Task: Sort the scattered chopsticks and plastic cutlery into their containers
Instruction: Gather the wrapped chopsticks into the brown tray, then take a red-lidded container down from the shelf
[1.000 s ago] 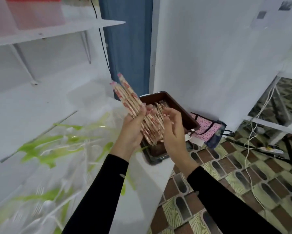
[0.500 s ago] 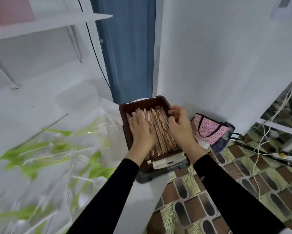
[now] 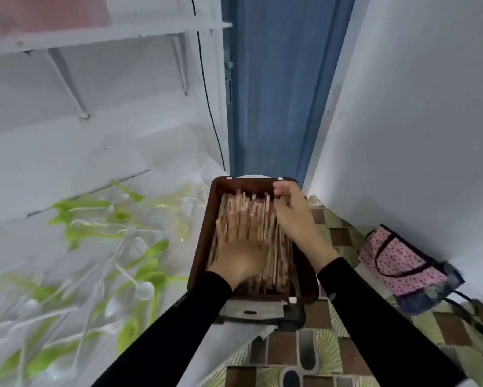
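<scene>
1. Change since half a second ago: the left hand (image 3: 236, 248) has slid further up the chopsticks (image 3: 265, 219); the right hand (image 3: 293, 216) has moved from the bundle's right side to its far end. A second ago both hands held the bundle raised above the tray (image 3: 204, 236).
2. Left hand: flat, fingers spread, palm pressed on the chopsticks; gripping nothing.
3. Right hand: fingers curled at the tray's far right corner, touching the chopstick ends; whether it pinches any cannot be told.
4. Arms: both in black sleeves (image 3: 374, 311), reaching forward, wrists near the tray's near edge.
5. Chopsticks: lying lengthwise in the brown tray, at the table's right edge.
6. Plastic cutlery (image 3: 139, 263): green and clear pieces scattered on the table (image 3: 165, 163), left of the tray.
</scene>
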A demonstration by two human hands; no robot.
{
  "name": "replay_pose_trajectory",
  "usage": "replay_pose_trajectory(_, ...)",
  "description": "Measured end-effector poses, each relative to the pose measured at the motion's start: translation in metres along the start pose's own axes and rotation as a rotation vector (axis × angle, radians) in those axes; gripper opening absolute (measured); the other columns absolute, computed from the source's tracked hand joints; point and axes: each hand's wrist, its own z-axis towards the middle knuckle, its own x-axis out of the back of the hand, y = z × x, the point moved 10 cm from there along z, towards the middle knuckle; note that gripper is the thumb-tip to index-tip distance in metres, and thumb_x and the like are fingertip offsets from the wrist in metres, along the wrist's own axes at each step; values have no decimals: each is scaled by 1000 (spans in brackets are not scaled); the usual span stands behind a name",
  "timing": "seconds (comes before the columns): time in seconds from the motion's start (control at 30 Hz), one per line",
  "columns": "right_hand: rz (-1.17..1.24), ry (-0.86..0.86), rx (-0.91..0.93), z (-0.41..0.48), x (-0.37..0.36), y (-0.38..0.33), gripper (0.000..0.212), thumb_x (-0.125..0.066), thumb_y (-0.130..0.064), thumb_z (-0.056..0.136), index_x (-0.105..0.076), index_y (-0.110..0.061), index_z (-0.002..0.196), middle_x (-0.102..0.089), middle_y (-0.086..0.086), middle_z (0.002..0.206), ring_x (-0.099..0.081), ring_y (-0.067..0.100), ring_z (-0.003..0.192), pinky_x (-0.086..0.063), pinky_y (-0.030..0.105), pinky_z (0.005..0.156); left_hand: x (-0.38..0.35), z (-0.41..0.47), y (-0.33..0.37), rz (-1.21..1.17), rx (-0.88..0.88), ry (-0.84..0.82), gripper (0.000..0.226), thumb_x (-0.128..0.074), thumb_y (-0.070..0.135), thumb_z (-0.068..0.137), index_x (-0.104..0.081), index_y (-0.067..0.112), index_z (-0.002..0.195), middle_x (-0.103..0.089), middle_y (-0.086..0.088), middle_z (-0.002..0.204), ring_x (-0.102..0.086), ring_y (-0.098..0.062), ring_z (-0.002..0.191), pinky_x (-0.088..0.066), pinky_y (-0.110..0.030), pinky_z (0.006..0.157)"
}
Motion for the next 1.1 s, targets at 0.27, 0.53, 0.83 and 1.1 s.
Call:
replay_pose_trajectory(0.27,22,-258,116,26,-56,-43,33,-41,-3,95,-56,-24,116,-57,-3,121,-54,10,108,-41,16,85,80,-37,-45,-554,-36,422,53,-40,37,104,-29,24,154,-14,0,164,-15,-16,150,-13,-21,114)
replay_pose_trajectory(0.53,131,-431,405,16,-146,-183,34,-43,-5,92,-64,-30,101,-61,-8,121,-49,10,117,-40,16,88,229,-123,-203,-332,211,913,21,-58,16,93,-71,17,110,-61,-9,128,-61,-25,117,-44,-33,101)
replay_pose_trajectory(0.83,318,-221,862,-30,-224,-381,31,-51,-5,83,-63,-10,110,-52,-12,107,-50,19,109,-43,37,97,420,-247,-261,280,209,1539,34,-52,10,81,-63,7,113,-58,-15,109,-53,-33,93,-41,-36,78)
replay_pose_trajectory(1.1,-138,-135,664,-18,-310,-464,111,-72,-65,71,-4,-37,153,25,20,157,4,48,146,-14,60,114,532,-233,-341,109,119,1327,53,-49,17,95,-39,16,147,-29,-18,151,-35,-35,137,-23,-36,111)
